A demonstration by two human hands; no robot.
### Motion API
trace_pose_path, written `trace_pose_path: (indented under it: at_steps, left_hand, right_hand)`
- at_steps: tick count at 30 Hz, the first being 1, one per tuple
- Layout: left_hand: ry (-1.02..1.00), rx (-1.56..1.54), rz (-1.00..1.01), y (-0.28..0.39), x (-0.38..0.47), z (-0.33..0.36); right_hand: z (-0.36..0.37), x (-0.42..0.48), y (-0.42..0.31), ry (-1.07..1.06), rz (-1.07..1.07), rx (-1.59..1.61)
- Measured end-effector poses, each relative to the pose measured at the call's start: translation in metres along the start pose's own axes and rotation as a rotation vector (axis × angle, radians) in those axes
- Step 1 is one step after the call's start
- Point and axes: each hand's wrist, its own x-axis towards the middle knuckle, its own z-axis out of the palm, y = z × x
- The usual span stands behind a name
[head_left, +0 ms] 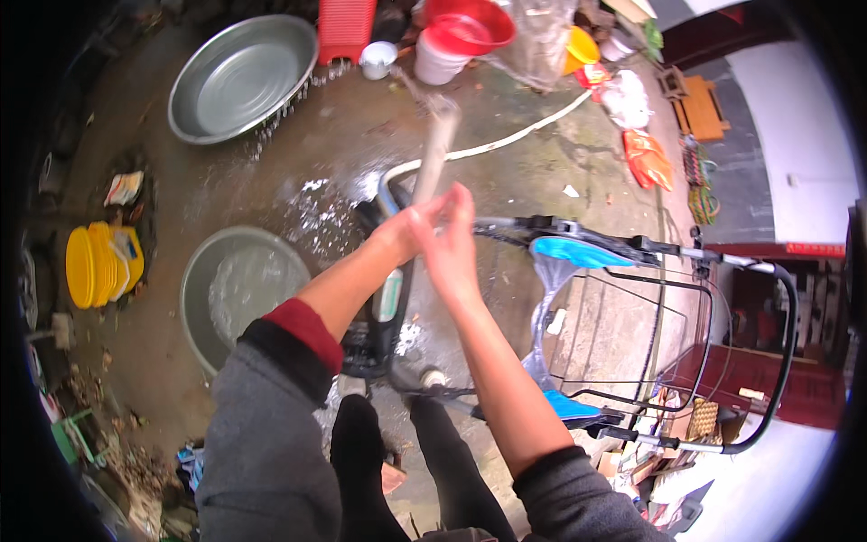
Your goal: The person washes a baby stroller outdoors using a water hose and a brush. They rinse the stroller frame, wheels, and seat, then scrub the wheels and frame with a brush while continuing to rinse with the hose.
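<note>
My left hand point(399, 234) and my right hand point(452, 247) meet in front of me around the end of a pale hose point(504, 142). The hose tip is hidden between my fingers. A blurred whitish stream of water point(437, 146) shoots away from my fingertips, towards the far side of the wet floor. Beneath my hands stands a wheeled folding-frame stroller or cart point(704, 254) with a black and silver tube frame. Blue fabric point(576, 252) hangs from its sides. My forearms hide part of the frame.
To the left stands a grey basin point(196, 318) of water, and farther off a large metal basin point(179, 101). A yellow bucket point(81, 267) lies at the far left. A red stool point(345, 30), a red basin point(504, 27) and an orange bag point(647, 161) are beyond.
</note>
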Motion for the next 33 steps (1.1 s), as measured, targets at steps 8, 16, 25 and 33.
trace_pose_path:
  at_steps: [8, 16, 25, 33]
  left_hand:
    - [-0.412, -0.318, 0.586, -0.005, 0.015, -0.065]
    - [0.269, -1.428, -0.715, -0.019, 0.038, -0.139]
    - [-0.299, -1.481, -0.360, -0.062, 0.110, -0.135]
    - [-0.298, -1.464, -0.340, -0.046, 0.181, -0.188]
  right_hand:
    - [-0.034, 0.035, 0.038, -0.022, 0.091, 0.299]
    - [-0.079, 0.028, 0.078, 0.468, 0.684, 1.052]
    - [-0.164, 0.030, 0.063, 0.337, 0.493, 1.195]
    - [-0.255, 0.038, 0.131, 0.349, 0.500, 1.090]
